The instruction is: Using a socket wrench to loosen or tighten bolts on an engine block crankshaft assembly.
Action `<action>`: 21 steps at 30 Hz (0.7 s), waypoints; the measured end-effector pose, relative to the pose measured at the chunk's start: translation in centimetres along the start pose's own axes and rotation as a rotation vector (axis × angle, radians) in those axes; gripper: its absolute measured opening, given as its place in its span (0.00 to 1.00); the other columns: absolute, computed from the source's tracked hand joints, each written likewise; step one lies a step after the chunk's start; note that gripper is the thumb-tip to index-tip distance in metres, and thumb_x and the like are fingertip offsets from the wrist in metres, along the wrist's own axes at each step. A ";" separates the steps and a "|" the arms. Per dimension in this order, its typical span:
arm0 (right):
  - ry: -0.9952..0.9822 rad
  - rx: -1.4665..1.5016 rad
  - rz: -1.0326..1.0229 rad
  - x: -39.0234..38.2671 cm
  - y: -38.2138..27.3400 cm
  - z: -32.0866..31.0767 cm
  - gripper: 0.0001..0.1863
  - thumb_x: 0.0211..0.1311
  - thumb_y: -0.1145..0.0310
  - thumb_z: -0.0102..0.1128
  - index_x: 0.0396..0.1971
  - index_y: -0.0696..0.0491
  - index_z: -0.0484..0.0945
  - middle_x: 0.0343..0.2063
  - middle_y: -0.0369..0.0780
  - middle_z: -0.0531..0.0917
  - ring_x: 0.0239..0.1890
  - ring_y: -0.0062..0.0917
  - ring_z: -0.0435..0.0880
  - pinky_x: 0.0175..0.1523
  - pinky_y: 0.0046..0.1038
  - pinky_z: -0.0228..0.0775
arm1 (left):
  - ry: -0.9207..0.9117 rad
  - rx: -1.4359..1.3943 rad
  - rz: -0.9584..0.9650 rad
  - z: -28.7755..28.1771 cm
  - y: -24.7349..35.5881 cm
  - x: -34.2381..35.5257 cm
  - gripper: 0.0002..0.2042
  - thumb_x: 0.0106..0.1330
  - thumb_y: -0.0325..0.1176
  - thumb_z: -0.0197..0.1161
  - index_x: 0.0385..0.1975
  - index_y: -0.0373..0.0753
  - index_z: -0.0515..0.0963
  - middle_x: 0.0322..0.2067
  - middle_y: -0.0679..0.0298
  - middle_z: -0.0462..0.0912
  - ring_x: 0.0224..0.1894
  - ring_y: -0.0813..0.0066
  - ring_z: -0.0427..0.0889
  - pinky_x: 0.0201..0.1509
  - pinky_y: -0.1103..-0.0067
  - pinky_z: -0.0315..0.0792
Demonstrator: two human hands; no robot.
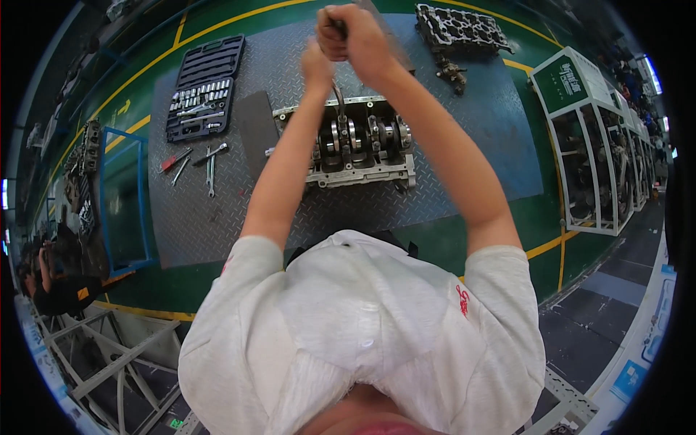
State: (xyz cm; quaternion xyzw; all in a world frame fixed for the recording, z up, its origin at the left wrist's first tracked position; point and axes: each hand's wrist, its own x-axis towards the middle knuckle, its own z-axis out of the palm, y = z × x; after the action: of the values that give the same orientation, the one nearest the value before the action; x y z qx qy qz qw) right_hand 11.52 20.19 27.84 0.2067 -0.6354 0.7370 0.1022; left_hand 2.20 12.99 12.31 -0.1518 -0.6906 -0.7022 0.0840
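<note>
Both my arms stretch forward over an engine block (362, 175) with its crankshaft (353, 136) exposed. My right hand (353, 42) is closed around the dark grip of a long-handled wrench (338, 96). Just nearer to me, my left hand (317, 67) is closed in a fist on the same handle, partly hidden by its own wrist. The metal shank of the wrench runs down from my hands to the middle of the crankshaft. Its lower end meets the bearing caps there, but the exact contact is too small to make out.
The block stands on a diamond-plate metal surface (471, 163). To the left lie an open socket set case (199, 119), loose wrenches (211, 170) and a red-handled tool (175, 159). A cylinder head (464, 30) sits far right. White-framed cages (580, 145) stand beyond; another person (61, 272) is far left.
</note>
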 end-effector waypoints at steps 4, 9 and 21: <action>0.092 -0.134 -0.145 1.7 2.6 -0.8 0.19 0.58 0.65 0.37 0.09 0.54 0.59 0.07 0.33 0.57 0.09 0.15 0.53 0.15 0.21 0.44 | -0.049 0.321 0.449 7.0 -0.7 -6.6 0.06 0.59 0.32 0.54 0.32 0.36 0.71 0.32 0.62 0.72 0.32 0.73 0.70 0.33 0.79 0.67; 0.165 0.135 0.064 0.2 0.3 -2.6 0.20 0.58 0.62 0.38 0.09 0.53 0.59 0.07 0.32 0.57 0.10 0.16 0.53 0.16 0.21 0.45 | 0.035 0.106 -0.132 -3.3 -0.3 -8.7 0.09 0.63 0.32 0.52 0.23 0.35 0.69 0.18 0.63 0.70 0.23 0.73 0.70 0.29 0.73 0.65; 0.094 -0.443 -0.495 0.3 2.7 -1.3 0.21 0.61 0.61 0.37 0.09 0.53 0.65 0.06 0.34 0.62 0.10 0.17 0.63 0.15 0.21 0.51 | -0.533 -0.103 -0.132 3.5 4.6 -10.1 0.15 0.67 0.38 0.41 0.22 0.38 0.69 0.19 0.67 0.70 0.27 0.77 0.69 0.33 0.82 0.65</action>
State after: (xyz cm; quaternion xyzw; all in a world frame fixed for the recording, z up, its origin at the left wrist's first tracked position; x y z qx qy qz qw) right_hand 9.91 20.97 25.46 0.2931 -0.7052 0.5426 0.3497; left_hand 13.56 15.38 13.35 -0.2900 -0.6602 -0.6754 -0.1545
